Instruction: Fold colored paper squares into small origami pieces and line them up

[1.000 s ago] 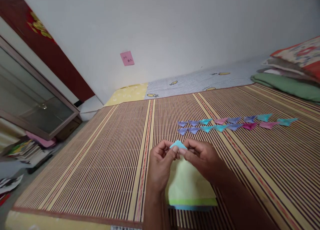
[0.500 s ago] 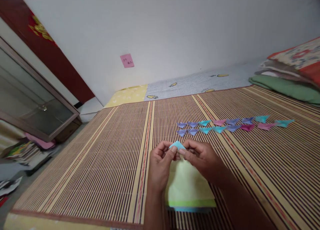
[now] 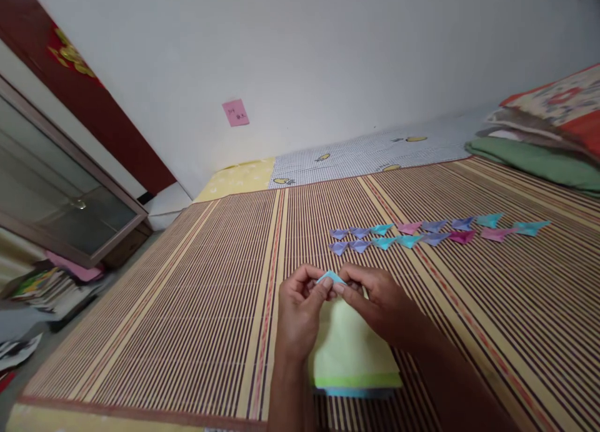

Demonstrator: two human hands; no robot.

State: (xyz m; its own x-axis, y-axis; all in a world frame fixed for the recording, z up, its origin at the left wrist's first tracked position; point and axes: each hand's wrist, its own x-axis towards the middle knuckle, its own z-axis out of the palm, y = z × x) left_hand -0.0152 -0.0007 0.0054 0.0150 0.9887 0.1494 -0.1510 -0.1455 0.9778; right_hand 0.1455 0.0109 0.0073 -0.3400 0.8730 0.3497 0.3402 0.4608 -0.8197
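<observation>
A small folded piece of light blue paper (image 3: 332, 276) is pinched between both hands, its pointed top showing above the thumbs. My left hand (image 3: 302, 307) grips its left side, and my right hand (image 3: 375, 297) holds its right side, thumbs nearly touching. Below the hands lies a stack of square paper (image 3: 354, 351), pale yellow on top with green and blue edges under it. Beyond the hands, two rows of small folded paper shapes (image 3: 409, 240) in purple, blue and pink lie on the striped mat (image 3: 225, 294).
Folded bedding (image 3: 539, 157) with a green layer is piled at the right back. A pink note (image 3: 235, 112) is stuck on the wall. At the left are a glass-fronted cabinet (image 3: 70, 188) and a pile of books (image 3: 42, 288) beyond the mat's edge.
The blue paper sits slightly lower between the fingers and less of it shows. Both hands still hold it, with the right thumb a little closer to the left. The view has shifted slightly.
</observation>
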